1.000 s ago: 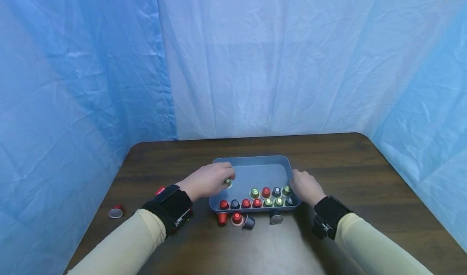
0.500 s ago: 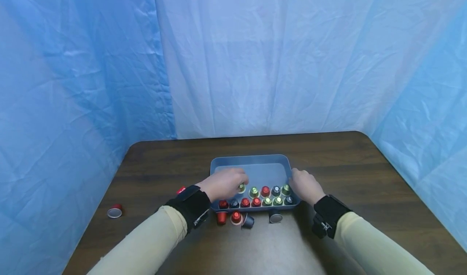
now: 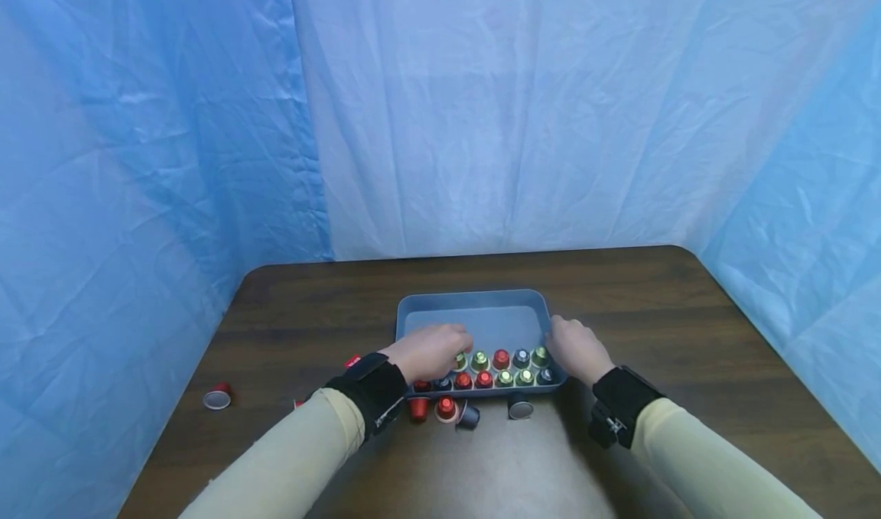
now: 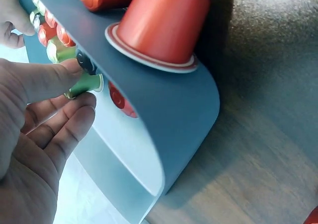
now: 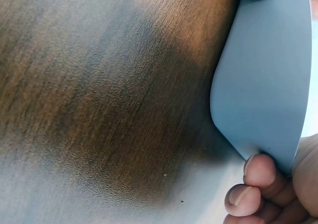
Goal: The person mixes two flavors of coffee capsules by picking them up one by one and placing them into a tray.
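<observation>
A blue-grey tray [image 3: 475, 303] holds a front row of red, green and dark coffee capsules, with a second row forming behind it. Between thumb and fingers, my left hand [image 3: 432, 351] pinches a green coffee capsule [image 4: 85, 84] at the left end of that second row, inside the tray. Beside it stand another green capsule [image 3: 479, 361] and a red one [image 3: 501, 359]. My right hand [image 3: 580, 352] grips the tray's right side wall; in the right wrist view its curled fingertips [image 5: 259, 170] lie against the outside of the wall.
Along the tray's near side on the table [image 3: 688, 335] lie a red capsule [image 3: 418, 410], an upright red one [image 3: 446, 409] and dark ones [image 3: 469, 416]. Another red capsule [image 3: 217, 397] lies far left. More red shows beside the left wrist [image 3: 352, 361]. Blue sheeting [image 3: 482, 121] surrounds the table.
My left hand has carried the green capsule rightward across the tray and lowered it to the second row, beside the other green one. My right hand keeps its place on the tray.
</observation>
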A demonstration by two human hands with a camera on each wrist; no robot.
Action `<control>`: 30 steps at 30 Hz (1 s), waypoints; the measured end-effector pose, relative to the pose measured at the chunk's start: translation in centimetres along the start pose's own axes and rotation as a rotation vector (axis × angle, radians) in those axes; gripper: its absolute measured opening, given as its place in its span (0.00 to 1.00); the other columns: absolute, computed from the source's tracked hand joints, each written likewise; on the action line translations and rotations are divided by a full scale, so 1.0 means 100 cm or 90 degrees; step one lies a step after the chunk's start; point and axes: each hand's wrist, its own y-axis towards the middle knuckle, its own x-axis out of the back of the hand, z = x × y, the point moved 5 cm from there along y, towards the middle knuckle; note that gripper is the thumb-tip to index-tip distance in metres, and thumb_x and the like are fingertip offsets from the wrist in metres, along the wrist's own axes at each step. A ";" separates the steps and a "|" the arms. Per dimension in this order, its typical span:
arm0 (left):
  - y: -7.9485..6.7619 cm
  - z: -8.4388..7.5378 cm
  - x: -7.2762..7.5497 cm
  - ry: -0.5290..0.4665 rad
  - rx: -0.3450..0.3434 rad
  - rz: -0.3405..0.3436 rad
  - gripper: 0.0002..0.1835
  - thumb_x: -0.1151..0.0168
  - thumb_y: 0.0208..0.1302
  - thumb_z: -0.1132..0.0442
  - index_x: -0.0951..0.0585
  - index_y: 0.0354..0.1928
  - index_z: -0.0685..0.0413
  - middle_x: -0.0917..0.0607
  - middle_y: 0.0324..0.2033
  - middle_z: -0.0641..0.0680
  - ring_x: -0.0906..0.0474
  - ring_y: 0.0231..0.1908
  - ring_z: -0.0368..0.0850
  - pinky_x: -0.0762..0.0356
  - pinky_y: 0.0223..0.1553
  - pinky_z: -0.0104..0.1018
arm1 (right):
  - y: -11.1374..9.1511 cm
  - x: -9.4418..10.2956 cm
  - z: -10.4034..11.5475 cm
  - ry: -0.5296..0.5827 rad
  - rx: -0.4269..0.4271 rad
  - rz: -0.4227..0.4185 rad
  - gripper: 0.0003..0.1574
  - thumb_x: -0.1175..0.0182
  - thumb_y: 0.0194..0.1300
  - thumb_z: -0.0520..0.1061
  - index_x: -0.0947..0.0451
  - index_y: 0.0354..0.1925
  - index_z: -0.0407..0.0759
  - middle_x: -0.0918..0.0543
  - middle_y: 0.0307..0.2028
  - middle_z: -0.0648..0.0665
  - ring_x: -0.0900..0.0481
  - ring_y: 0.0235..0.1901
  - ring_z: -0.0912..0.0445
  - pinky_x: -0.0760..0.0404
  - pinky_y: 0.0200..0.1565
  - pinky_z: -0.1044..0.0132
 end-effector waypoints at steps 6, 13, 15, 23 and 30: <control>-0.001 0.001 -0.002 -0.006 -0.004 0.002 0.16 0.27 0.64 0.61 0.15 0.53 0.44 0.16 0.44 0.46 0.20 0.44 0.39 0.18 0.52 0.36 | 0.000 0.000 0.000 -0.002 0.006 -0.004 0.14 0.46 0.75 0.40 0.25 0.49 0.27 0.20 0.31 0.40 0.22 0.27 0.52 0.20 0.30 0.60; -0.005 0.004 0.000 -0.024 -0.002 0.004 0.18 0.28 0.65 0.63 0.15 0.56 0.45 0.16 0.49 0.47 0.19 0.50 0.41 0.19 0.56 0.38 | 0.000 0.000 0.000 -0.003 0.009 -0.005 0.14 0.46 0.75 0.40 0.25 0.49 0.27 0.20 0.30 0.40 0.22 0.27 0.52 0.20 0.30 0.60; -0.008 0.005 0.003 -0.030 -0.003 0.000 0.19 0.29 0.65 0.63 0.16 0.57 0.46 0.15 0.50 0.48 0.18 0.51 0.41 0.20 0.56 0.39 | 0.000 0.000 0.000 -0.002 0.010 -0.005 0.14 0.46 0.75 0.39 0.25 0.49 0.27 0.20 0.30 0.40 0.22 0.27 0.52 0.20 0.30 0.60; -0.029 0.018 0.020 -0.008 -0.010 -0.038 0.17 0.30 0.67 0.58 0.15 0.57 0.46 0.15 0.52 0.48 0.18 0.53 0.43 0.18 0.54 0.42 | 0.000 0.001 0.002 -0.015 0.017 -0.015 0.15 0.46 0.74 0.39 0.25 0.50 0.26 0.19 0.32 0.38 0.21 0.28 0.51 0.20 0.30 0.58; -0.055 0.042 0.033 0.026 0.035 -0.057 0.23 0.30 0.66 0.49 0.17 0.60 0.46 0.17 0.56 0.50 0.21 0.57 0.48 0.21 0.57 0.48 | -0.001 0.001 0.003 -0.016 0.006 -0.008 0.17 0.45 0.75 0.39 0.26 0.52 0.25 0.18 0.35 0.36 0.20 0.29 0.51 0.17 0.33 0.56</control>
